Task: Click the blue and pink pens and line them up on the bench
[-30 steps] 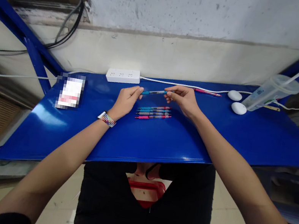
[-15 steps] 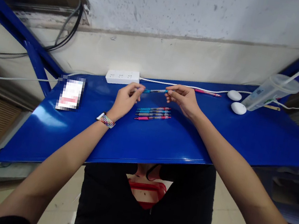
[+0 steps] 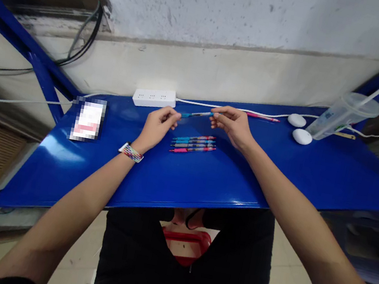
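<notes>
A blue pen with a clear barrel (image 3: 197, 114) is held level above the table between my two hands. My left hand (image 3: 160, 124) pinches its left end with thumb and fingers. At the other end, the fingertips of my right hand (image 3: 232, 124) grip the pen. Just below it, several pens (image 3: 193, 144) with blue, grey and pink grips lie side by side on the blue table (image 3: 190, 181). Behind my right hand a pink pen (image 3: 263, 117) rests near the wall, partly hidden by the hand.
A white power strip (image 3: 155, 98) sits against the wall, its cable running right. Two white rounded objects (image 3: 302, 136) and a clear plastic cup (image 3: 336, 116) with a straw stand at the right. A blurred-out white item (image 3: 87, 120) lies at the left. The table's front edge is before my lap.
My left hand has shifted very slightly left and down. The pen stays between both hands, and the row of pens lies as before.
</notes>
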